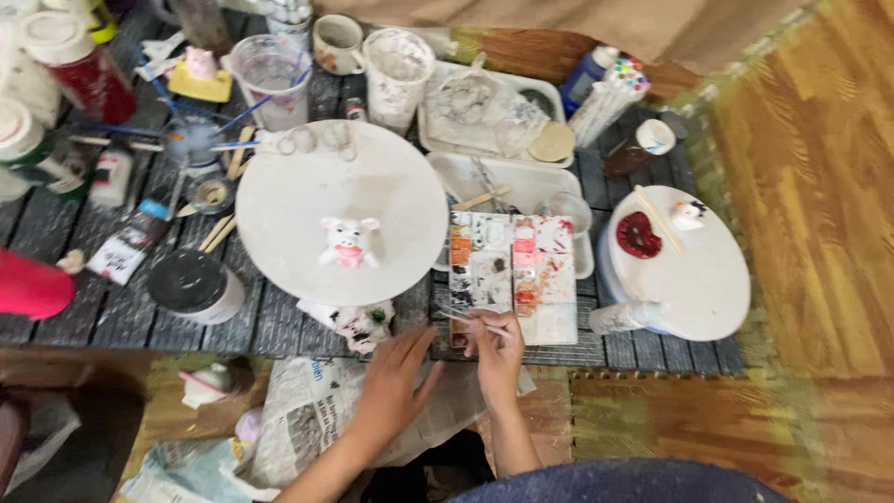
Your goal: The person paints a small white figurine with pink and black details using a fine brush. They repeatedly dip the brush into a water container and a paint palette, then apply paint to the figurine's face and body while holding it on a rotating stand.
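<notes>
Fingers of the right hand (496,346) pinch 1 thin paintbrush (470,319), its tip lying over the near edge of the paint palette (512,270). The left hand (396,377) is loosely spread, fingertips at the dark table's (279,321) edge, holding nothing. 1 pink pig figurine (349,242) stands on 1 round white turntable (279,200). A second round stand (703,275) sits at right. A spotted rag (357,323) below the turntable is hard to make out.
</notes>
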